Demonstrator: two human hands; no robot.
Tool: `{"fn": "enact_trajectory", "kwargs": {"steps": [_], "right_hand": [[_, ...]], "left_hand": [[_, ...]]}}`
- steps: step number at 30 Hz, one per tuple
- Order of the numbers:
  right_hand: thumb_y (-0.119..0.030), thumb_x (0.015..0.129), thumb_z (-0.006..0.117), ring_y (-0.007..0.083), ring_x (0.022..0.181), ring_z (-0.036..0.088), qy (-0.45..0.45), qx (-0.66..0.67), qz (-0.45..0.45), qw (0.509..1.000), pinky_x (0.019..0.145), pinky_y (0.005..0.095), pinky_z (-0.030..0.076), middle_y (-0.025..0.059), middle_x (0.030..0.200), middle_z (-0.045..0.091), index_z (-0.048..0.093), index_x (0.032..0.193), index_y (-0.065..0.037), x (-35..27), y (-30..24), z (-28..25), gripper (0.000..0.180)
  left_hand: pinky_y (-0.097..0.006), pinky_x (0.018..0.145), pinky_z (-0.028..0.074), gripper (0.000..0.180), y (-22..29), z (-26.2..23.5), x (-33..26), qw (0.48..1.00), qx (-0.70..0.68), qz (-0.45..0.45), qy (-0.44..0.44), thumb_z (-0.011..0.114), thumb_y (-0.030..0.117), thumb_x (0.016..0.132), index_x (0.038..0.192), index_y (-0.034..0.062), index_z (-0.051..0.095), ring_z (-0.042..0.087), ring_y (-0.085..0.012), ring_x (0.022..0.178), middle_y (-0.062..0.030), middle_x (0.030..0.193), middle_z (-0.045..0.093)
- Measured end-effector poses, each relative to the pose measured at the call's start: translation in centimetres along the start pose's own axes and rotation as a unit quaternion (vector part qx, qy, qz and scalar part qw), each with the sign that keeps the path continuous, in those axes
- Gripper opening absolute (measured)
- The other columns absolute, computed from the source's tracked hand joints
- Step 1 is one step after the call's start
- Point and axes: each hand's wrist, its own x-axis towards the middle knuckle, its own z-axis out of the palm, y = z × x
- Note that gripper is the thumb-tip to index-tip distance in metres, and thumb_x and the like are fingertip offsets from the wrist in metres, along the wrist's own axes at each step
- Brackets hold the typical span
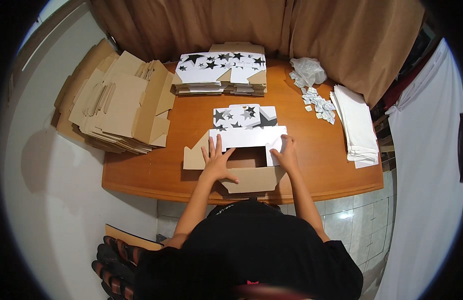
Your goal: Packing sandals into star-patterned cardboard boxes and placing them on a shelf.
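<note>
A partly folded cardboard box sits at the near middle of the table, white outside with black and grey stars on its far panel and brown inside. Through its opening a brown surface shows. My left hand rests over its left side, fingers spread toward the white strip and thumb stretched toward the near brown flap. At the right side, my right hand grips the white end flap, thumb on its inner side and fingers at the outer corner. A brown side flap sticks out to the left.
Flattened brown cartons are piled at the left by the wall. Star-printed cartons are stacked at the back. Small silvery-white packets lie by a clear plastic bag. White folded sheets lie at the right edge.
</note>
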Motion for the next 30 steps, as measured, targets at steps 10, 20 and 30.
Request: {"fn": "enact_trajectory", "kwargs": {"steps": [10,20,30], "right_hand": [[-0.021,0.061,0.077,0.0455,0.099,0.051,-0.023,-0.127,0.071,0.989,0.077,0.0481,0.047,0.0282,0.125,0.033,0.033,0.124,-0.005,-0.2,-3.7,-0.5,0.078],[-0.032,0.055,0.081,0.0455,0.106,0.044,-0.046,-0.188,-0.009,0.981,0.077,0.05,0.046,0.0293,0.13,0.027,0.027,0.131,-0.005,1.1,-5.7,-0.3,0.097],[-0.035,0.058,0.078,0.0435,0.11,0.042,-0.08,-0.219,0.031,0.972,0.079,0.0553,0.045,0.0151,0.142,0.021,0.031,0.135,-0.026,2.5,-4.0,1.2,0.091]], "left_hand": [[-0.063,0.1,-0.007,0.119,0.0,-0.3,-0.3,1.0,0.004,-0.006,0.001,0.079,0.06,0.026,0.132,0.0178,0.044,-0.013,-0.0424,0.134,-0.0253,0.146,-0.008],[-0.06,0.103,0.008,0.086,-4.0,-3.2,-4.4,0.942,-0.014,-0.274,0.194,0.069,0.052,0.065,0.13,0.0037,0.04,0.01,-0.0424,0.133,-0.0278,0.142,0.017],[-0.04,0.102,0.029,0.073,-0.6,-3.5,-2.1,0.92,-0.374,0.028,0.116,0.056,0.049,0.081,0.128,-0.0055,0.039,0.038,-0.0337,0.125,-0.0242,0.132,0.041]]}}
